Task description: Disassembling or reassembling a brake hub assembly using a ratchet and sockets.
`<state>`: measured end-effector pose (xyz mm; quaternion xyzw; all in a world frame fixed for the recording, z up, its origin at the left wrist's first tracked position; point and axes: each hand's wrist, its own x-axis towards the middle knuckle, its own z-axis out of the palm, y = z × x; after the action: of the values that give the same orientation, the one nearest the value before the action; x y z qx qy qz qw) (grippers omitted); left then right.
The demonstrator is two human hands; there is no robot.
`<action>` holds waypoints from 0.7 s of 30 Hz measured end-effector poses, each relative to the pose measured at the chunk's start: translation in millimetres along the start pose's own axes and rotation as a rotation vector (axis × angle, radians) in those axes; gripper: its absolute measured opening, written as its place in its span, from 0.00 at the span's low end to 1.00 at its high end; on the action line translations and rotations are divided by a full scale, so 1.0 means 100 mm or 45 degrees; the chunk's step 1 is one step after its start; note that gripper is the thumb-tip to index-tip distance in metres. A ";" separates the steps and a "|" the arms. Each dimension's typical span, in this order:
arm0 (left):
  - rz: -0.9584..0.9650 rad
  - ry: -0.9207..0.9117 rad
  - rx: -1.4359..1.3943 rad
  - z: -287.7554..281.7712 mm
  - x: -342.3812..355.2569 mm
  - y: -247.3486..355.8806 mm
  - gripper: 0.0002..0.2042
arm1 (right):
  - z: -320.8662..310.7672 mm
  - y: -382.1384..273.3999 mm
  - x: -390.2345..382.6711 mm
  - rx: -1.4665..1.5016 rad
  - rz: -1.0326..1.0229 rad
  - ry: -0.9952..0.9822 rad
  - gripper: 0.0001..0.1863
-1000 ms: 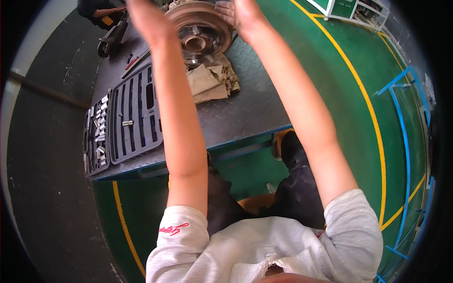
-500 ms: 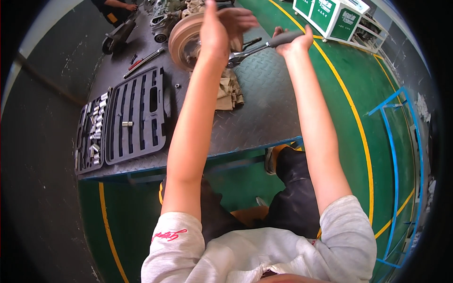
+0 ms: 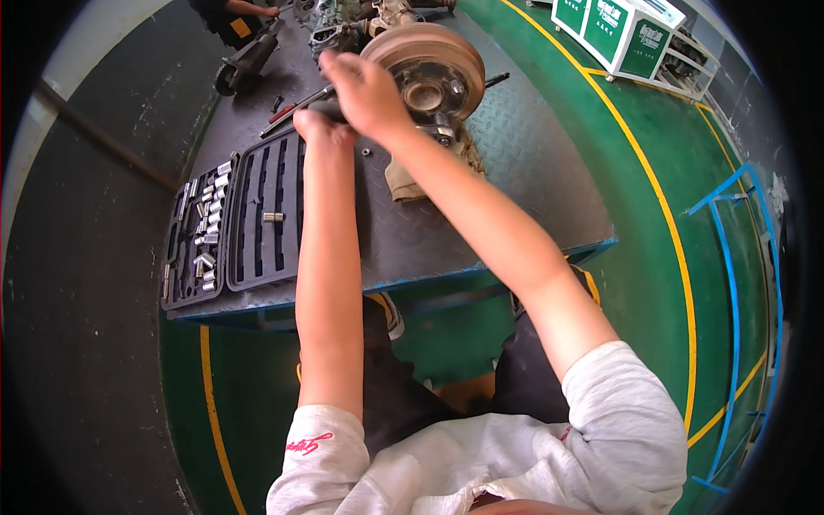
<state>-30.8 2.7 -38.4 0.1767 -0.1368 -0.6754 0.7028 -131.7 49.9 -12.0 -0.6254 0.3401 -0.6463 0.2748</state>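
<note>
Fingers of the left hand [image 3: 323,129] gripped a dark handle [image 3: 327,109]; the right hand [image 3: 371,98], its fingers extended, was beside the rusty drum [image 3: 433,70].

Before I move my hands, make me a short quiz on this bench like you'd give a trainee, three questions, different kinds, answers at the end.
1. True or false: the black socket case lies open on the metal bench.

2. Where does the single loose socket lie?
A. On the tan cloth
B. On the ribbed half of the case
C. On the green floor

3. Fill in the blank: of your own two hands, the one that appears nearer the rusty brake drum is your ____.

Key:
1. True
2. B
3. Right hand
</note>
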 end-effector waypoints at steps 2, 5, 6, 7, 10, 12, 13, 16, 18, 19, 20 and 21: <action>0.183 0.029 0.094 0.22 -0.08 -0.13 0.25 | -0.23 -0.10 0.11 0.272 0.129 -0.058 0.37; 0.355 0.009 0.324 0.63 -0.21 -0.48 0.27 | -0.80 -0.11 0.22 0.162 0.046 0.033 0.38; 0.509 0.002 0.464 0.72 -0.27 -0.60 0.28 | -0.99 -0.08 0.22 0.039 -0.013 0.174 0.31; 0.667 0.012 0.601 0.81 -0.32 -0.72 0.30 | -1.14 -0.05 0.26 0.100 0.003 0.310 0.30; 0.794 -0.136 0.773 1.04 -0.39 -0.98 0.28 | -1.49 0.06 0.29 0.667 0.216 0.417 0.41; 0.763 -0.442 0.743 1.11 -0.42 -1.23 0.22 | -1.70 0.08 0.25 0.799 0.445 0.072 0.51; 0.964 -0.402 0.961 1.13 -0.43 -1.36 0.24 | -1.78 0.08 0.22 0.957 0.540 0.023 0.49; 1.274 -0.591 1.848 1.10 -0.41 -1.68 0.28 | -1.94 0.11 0.13 1.355 0.672 0.141 0.38; 0.980 -0.740 1.880 1.05 -0.44 -1.89 0.30 | -2.02 0.21 0.07 1.102 0.747 0.306 0.49; 0.597 -0.731 1.751 1.02 -0.48 -1.95 0.30 | -2.05 0.30 0.03 1.163 0.939 0.498 0.47; 0.176 -0.631 1.424 1.03 -0.51 -2.02 0.30 | -2.07 0.40 0.01 1.192 0.987 0.556 0.45; 0.015 -0.625 1.057 1.03 -0.56 -2.05 0.29 | -2.08 0.51 0.00 1.315 1.055 0.762 0.42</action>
<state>-262.3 46.7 -31.9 0.2769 -0.5575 -0.5816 0.5237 -341.9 38.0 -48.9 -0.0322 0.2612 -0.7107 0.6525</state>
